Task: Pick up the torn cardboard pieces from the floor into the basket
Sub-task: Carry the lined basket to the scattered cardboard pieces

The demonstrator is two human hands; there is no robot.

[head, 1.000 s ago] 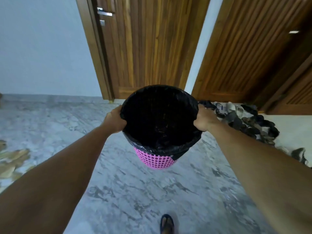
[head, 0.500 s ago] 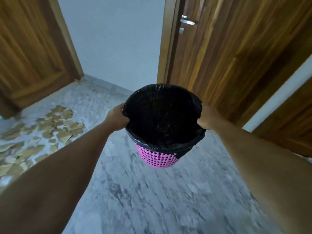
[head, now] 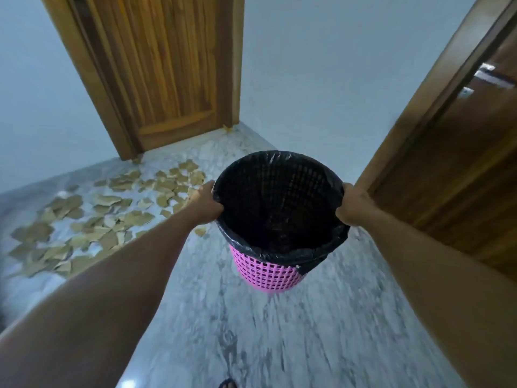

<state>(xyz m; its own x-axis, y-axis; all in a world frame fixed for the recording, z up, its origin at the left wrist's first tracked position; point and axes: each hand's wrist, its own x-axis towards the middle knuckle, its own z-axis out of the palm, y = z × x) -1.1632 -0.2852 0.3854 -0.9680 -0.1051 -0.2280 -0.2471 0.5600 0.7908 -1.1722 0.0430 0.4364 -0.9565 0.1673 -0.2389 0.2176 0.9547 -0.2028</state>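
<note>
Hands are both gripping the basket rim: left hand [head: 206,204] is curling over the near-left edge, right hand [head: 352,206] over the right edge, each clamping on the black liner [head: 279,197] folded over the rim. Basket [head: 268,275], pink lattice, is hanging upright in the air between them, above the marble floor [head: 307,331]. It looks empty, though the dark liner is hiding detail. Torn cardboard pieces [head: 106,217] are lying scattered on the floor to the left and ahead, the nearest scrap just beside the left hand; left hand is the nearer one. Judgement: basket should be going down next to the pile's right edge. Wooden door [head: 167,65] is standing behind the pile.
</note>
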